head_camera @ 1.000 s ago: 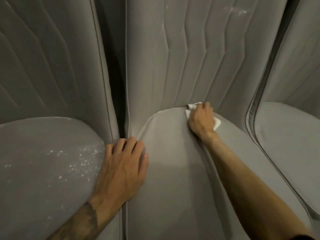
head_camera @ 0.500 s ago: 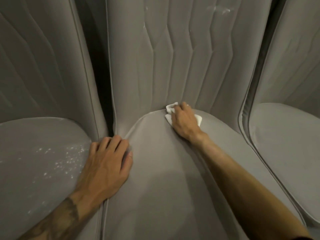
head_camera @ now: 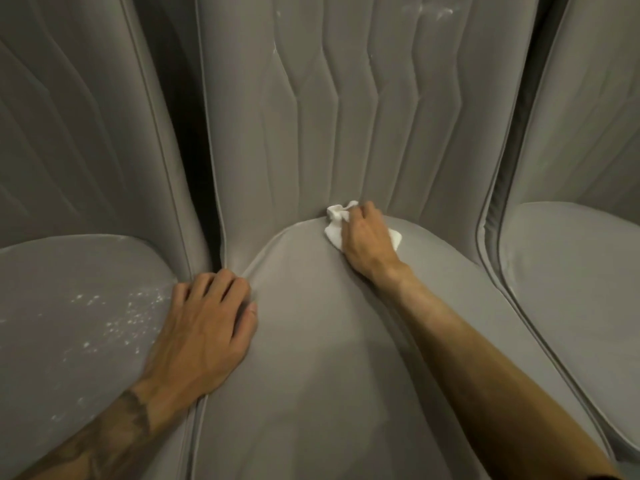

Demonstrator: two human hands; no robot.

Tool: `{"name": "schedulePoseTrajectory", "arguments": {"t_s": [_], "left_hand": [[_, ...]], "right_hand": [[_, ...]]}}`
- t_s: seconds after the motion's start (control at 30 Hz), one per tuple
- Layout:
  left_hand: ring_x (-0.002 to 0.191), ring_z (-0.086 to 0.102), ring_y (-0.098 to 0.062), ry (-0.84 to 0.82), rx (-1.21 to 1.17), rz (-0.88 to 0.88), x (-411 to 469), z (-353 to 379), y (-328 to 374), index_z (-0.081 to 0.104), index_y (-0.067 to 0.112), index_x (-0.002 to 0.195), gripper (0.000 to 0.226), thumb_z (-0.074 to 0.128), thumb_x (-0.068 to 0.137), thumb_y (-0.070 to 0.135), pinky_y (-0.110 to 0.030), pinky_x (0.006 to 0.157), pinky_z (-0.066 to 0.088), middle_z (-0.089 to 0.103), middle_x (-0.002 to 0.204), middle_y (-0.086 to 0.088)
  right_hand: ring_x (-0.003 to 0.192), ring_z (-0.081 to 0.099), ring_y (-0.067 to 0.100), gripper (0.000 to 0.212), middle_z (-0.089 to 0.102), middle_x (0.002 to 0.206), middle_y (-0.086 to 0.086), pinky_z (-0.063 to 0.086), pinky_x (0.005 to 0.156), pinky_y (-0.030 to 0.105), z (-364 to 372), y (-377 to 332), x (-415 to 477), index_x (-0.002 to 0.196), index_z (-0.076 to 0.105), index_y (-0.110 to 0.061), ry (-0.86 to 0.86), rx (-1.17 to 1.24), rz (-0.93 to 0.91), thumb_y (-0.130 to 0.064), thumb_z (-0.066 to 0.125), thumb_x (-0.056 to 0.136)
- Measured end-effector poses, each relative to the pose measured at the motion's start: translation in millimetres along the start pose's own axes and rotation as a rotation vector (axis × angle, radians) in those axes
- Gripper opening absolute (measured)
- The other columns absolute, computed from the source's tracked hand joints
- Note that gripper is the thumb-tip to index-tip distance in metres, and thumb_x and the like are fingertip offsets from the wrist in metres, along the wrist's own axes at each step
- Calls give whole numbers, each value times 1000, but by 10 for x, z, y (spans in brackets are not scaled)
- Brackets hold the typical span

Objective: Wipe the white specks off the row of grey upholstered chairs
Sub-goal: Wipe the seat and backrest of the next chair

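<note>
Grey chairs are filling the view; the right hand is gripping a white cloth against the middle seat's rear crease; the left hand is pressing flat beside white specks on the left seat; firm strokes drawn out of the crease should be working best.

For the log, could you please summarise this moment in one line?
right hand: grips cloth, middle seat rear; left hand: rests on seat edge; white specks: left seat

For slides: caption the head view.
Right hand holds white cloth at middle seat's crease; left hand rests at speckled seat's edge.
</note>
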State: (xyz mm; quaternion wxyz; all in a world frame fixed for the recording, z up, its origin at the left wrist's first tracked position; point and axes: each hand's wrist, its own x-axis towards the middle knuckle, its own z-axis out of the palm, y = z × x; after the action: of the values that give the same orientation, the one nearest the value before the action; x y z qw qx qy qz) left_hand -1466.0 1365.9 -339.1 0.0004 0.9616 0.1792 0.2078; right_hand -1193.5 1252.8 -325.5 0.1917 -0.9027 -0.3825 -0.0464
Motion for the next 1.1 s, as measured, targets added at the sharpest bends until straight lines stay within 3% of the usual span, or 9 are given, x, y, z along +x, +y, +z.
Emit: {"name": "schedulePoseTrajectory", "arguments": {"t_s": [0.13,0.3,0.47,0.57,0.67,0.73,0.83,1.0,1.1], "left_hand": [[89,44,-21,-1,5,-4,-11,10,-1,41,30,91,10,47,96,37,-40,76,31,44,98,8],[88,43,-20,1,1,1,-1,-6,12,41,29,92,9,46,96,37,-38,76,27,44,98,7],[89,44,-22,9,18,0,-12,-5,-1,43,28,92,10,48,96,36,-39,76,27,44,99,6],[90,43,-21,8,6,-1,-10,1,13,43,28,93,10,47,96,37,-38,76,27,44,99,6],[90,43,-21,2,18,-1,-7,-12,16,43,27,93,10,47,96,36,-38,76,28,44,99,5],[89,42,-20,-3,23,-7,-9,-20,12,42,28,93,10,46,97,36,-37,77,27,43,99,5],[90,42,-19,-13,20,-6,-14,-19,17,43,28,94,10,44,98,37,-36,77,25,44,100,5],[92,45,-21,-10,32,-7,2,-36,34,47,26,95,12,43,99,36,-38,78,29,47,101,2],[92,45,-22,-3,42,-5,-9,-34,27,48,25,96,14,42,100,37,-39,78,30,48,102,2]], "right_hand": [[113,47,38,37,50,126,21,33,99,40,100,-134,5,126,50,1,44,-67,200,-21,45,97],[114,48,42,36,49,125,24,37,100,46,213,-612,-23,125,52,4,-53,49,-107,-21,46,98],[115,47,39,36,49,126,22,32,99,42,155,-403,52,124,51,1,3,-33,91,-23,45,98],[114,47,37,37,51,126,18,34,100,41,336,-870,-61,123,56,-4,-24,47,-4,-29,48,97],[114,47,39,32,50,126,22,34,102,43,293,-809,-112,122,55,0,-68,102,-149,-16,43,98],[117,46,40,34,48,129,24,32,104,43,228,-650,-27,127,51,3,-80,29,-115,-12,38,99],[115,47,39,38,49,127,21,34,100,44,288,-860,-93,128,51,0,-29,20,-37,-24,42,100],[106,50,40,36,52,120,23,40,94,45,275,-938,-393,120,56,1,-66,99,-250,-23,42,97],[113,48,39,36,48,127,20,37,99,45,210,-787,-155,128,52,-1,-60,23,-131,-22,43,99]]}}
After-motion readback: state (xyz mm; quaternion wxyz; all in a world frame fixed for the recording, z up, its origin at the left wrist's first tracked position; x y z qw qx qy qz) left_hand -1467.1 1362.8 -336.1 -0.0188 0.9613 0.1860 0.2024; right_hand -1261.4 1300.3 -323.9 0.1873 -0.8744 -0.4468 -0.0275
